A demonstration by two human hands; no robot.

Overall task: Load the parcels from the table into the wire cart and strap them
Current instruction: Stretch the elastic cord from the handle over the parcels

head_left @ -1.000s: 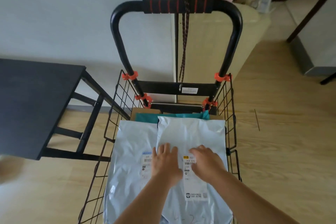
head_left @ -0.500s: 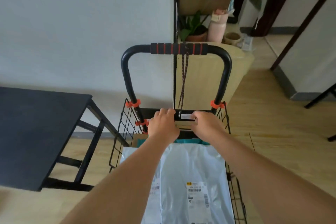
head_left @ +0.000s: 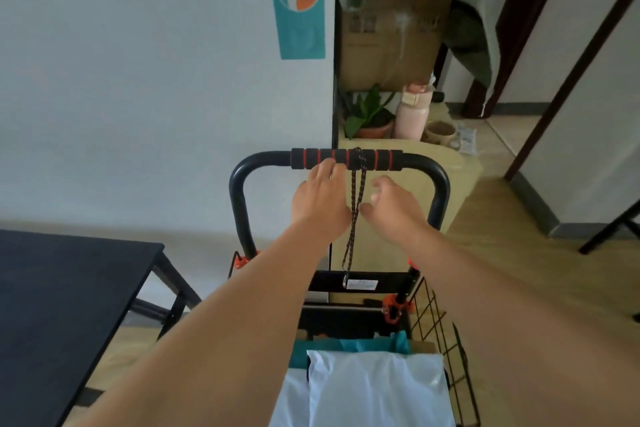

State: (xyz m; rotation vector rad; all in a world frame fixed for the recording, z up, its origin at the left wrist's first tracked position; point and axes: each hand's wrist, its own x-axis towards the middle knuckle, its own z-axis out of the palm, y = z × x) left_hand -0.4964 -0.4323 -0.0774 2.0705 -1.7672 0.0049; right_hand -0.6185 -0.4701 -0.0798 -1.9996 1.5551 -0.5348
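Both hands are up at the cart handle, seemingly going for the strap.
The bungee cord (head_left: 352,232) hangs looped over the foam handle (head_left: 381,159) at 12 o'clock, so the hands flank it. The left hand (head_left: 320,199) has nearly straight fingers, tips touching the grip. The right hand (head_left: 393,206) is loosely curled and holds nothing, just beside the cord. The parcels (head_left: 377,388) lie in the wire cart (head_left: 438,326) at 6 o'clock; the dark surface (head_left: 59,305) is at 8 o'clock.

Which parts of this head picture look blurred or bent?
Head view: left hand and right hand, near the black foam-gripped cart handle, are motion-blurred; the dark brown door frame leans from the wide lens; no glare on the white plastic parcel.
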